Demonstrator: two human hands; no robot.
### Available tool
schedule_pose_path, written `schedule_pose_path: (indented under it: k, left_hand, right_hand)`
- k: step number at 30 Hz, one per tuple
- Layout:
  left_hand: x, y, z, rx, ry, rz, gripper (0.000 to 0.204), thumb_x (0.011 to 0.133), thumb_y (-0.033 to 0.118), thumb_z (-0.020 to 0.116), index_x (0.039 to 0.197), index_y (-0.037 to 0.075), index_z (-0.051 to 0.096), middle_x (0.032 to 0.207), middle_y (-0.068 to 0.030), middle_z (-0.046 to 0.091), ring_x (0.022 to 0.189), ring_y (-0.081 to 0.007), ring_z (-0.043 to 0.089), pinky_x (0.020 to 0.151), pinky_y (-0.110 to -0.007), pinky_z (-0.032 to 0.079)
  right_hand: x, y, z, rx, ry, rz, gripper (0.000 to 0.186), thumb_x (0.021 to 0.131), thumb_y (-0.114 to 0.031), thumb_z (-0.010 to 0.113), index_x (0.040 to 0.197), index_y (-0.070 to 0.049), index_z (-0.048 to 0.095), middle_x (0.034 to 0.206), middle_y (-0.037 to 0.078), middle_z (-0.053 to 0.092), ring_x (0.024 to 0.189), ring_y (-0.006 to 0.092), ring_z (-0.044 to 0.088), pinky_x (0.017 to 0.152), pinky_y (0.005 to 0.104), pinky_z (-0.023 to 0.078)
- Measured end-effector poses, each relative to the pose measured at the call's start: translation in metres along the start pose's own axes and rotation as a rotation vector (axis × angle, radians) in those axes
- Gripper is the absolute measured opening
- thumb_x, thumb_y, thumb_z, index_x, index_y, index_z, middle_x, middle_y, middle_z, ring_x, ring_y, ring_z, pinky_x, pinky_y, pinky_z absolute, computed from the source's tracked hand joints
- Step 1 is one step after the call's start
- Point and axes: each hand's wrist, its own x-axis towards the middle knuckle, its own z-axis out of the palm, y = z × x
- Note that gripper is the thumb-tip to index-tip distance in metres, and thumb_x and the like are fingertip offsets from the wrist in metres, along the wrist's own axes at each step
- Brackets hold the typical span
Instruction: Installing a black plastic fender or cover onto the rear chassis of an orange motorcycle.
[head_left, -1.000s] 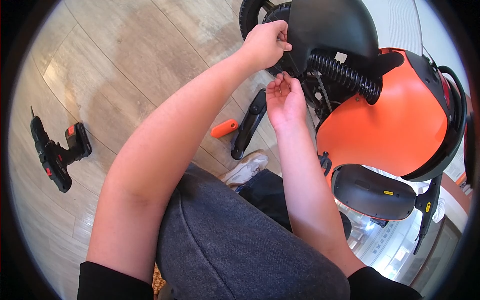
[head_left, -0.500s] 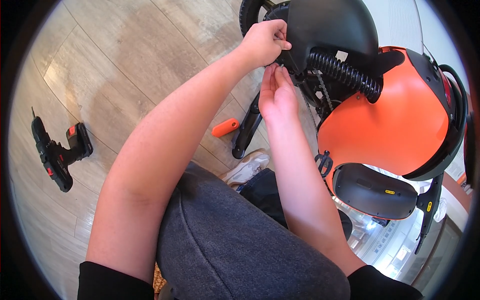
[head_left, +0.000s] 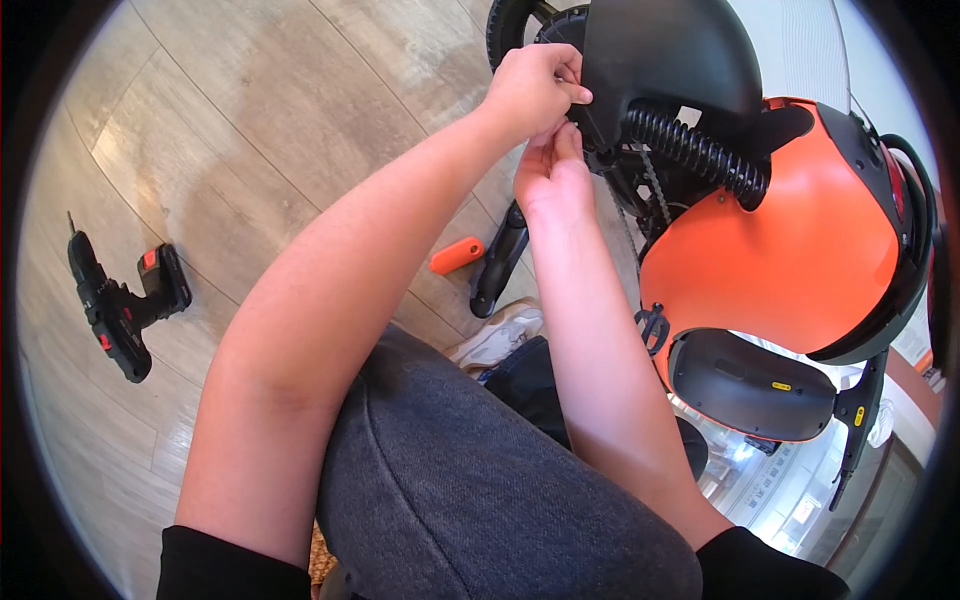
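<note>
An orange and black scooter [head_left: 770, 255] with a chain stands at the upper right. At the edge of its black rear fender [head_left: 675, 55], beside the wheel [head_left: 507, 30], my left hand [head_left: 535, 88] is closed with thumb and fingers curled in. Whatever it pinches is hidden. Just below it my right hand [head_left: 556, 175] is palm up, its fingertips pressed together under the left fingers. Something small may be between them, but I cannot make it out. A black coil spring [head_left: 695, 155] slants to the right of my hands.
A black cordless drill [head_left: 115, 300] lies on the wood-look floor [head_left: 240, 130] at the left. An orange bar-shaped piece [head_left: 457, 255] lies by a black kickstand leg [head_left: 497, 262]. A white shoe [head_left: 497, 335] is below it. The scooter's black seat-like panel [head_left: 750, 385] is at lower right.
My right fingertips have curled in and moved up closer under my left hand. The left hand keeps its pinch at the fender, and the whole view has shifted slightly.
</note>
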Motion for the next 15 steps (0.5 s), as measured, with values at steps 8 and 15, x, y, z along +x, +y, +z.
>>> schedule_pose_path:
  k: [8, 15]
  left_hand:
    - [-0.007, 0.011, -0.002, 0.049, 0.029, -0.052, 0.017, 0.074, 0.01, 0.084, 0.079, 0.004, 0.069, 0.075, -0.0076, 0.072, 0.071, -0.0227, 0.069, 0.069, -0.036, 0.054]
    - [-0.006, 0.011, -0.003, 0.056, -0.002, -0.024, 0.02, 0.079, 0.008, 0.083, 0.083, 0.002, 0.064, 0.075, -0.0065, 0.068, 0.073, -0.0154, 0.065, 0.069, -0.033, 0.053]
  right_hand:
    - [-0.004, 0.002, -0.001, -0.084, 0.02, -0.066, 0.011, 0.104, -0.007, 0.055, 0.113, -0.001, 0.054, 0.104, 0.009, 0.064, 0.091, 0.0156, 0.067, 0.082, 0.0254, 0.062]
    - [-0.001, 0.005, 0.0, -0.057, -0.009, -0.04, 0.01, 0.105, -0.009, 0.054, 0.112, -0.001, 0.054, 0.105, 0.008, 0.064, 0.09, 0.0145, 0.067, 0.081, 0.0258, 0.062]
